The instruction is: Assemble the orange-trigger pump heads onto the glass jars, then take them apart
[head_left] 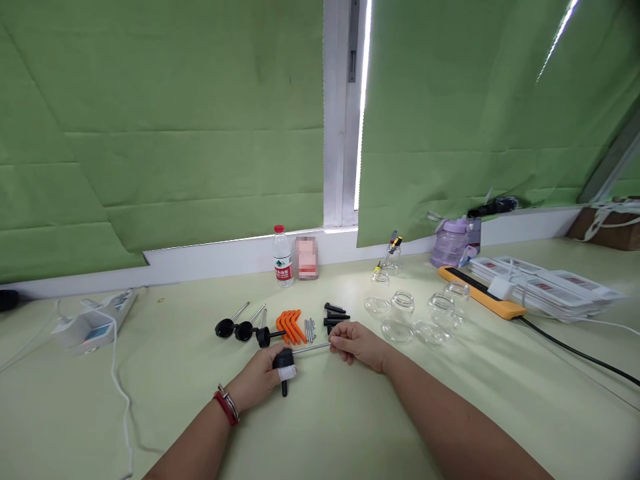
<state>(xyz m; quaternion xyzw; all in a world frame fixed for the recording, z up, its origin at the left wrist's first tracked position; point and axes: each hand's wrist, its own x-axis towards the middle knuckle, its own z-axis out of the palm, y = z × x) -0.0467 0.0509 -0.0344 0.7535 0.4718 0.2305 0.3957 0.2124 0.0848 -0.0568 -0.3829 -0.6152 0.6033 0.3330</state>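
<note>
My left hand (260, 379), white tape on one finger, is wrapped round a black round cap (283, 358) with a peg pointing toward me. From the cap a thin metal rod (311, 348) runs right, and my right hand (357, 343) pinches its far end; the fingers hide the tip. Beyond my left hand lie several similar black caps with metal rods (244, 331). To their right are several orange bent handles (289, 325) and small metal screws (310, 329). Black ridged pieces (335, 313) lie just behind my right hand.
Several clear glass jars and lids (403, 308) stand right of my right hand. Screwdrivers (395, 243) rise from a jar behind them. A water bottle (283, 260) and pink box (307, 258) stand by the wall. Power strips (483, 293) with cables lie at both sides.
</note>
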